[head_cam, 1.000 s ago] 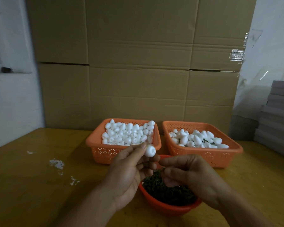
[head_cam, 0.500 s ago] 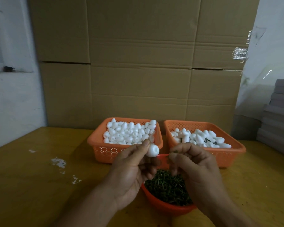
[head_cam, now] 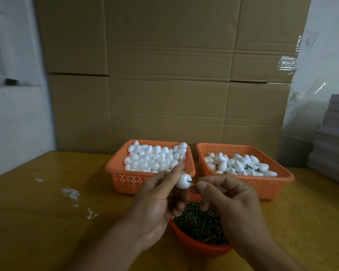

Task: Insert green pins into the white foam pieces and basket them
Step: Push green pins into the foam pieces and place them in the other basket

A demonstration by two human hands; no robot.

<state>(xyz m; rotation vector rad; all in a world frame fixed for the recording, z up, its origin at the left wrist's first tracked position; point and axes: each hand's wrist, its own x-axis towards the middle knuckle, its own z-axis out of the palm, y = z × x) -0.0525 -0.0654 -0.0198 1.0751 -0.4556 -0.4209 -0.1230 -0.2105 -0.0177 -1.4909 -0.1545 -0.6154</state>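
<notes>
the left hand (head_cam: 155, 204) pinches a white foam piece (head_cam: 182, 180) between thumb and fingertips, above the bench (head_cam: 37, 222). the right hand (head_cam: 229, 202) pinches a green pin (head_cam: 192, 181) whose tip meets the foam piece. below the hands sits an orange bowl (head_cam: 196, 247) of green pins. behind stand two orange baskets: the left basket (head_cam: 121, 177) is heaped with plain foam pieces, the right basket (head_cam: 278, 182) holds pieces, some with pins showing. no writing can be read on the cardboard boxes (head_cam: 164, 85)

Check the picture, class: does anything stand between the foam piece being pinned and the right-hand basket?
Nothing visible does. The left hand holds the foam piece in the air, the right hand pinches the green pin, and the right-hand basket behind is open-topped.
</notes>
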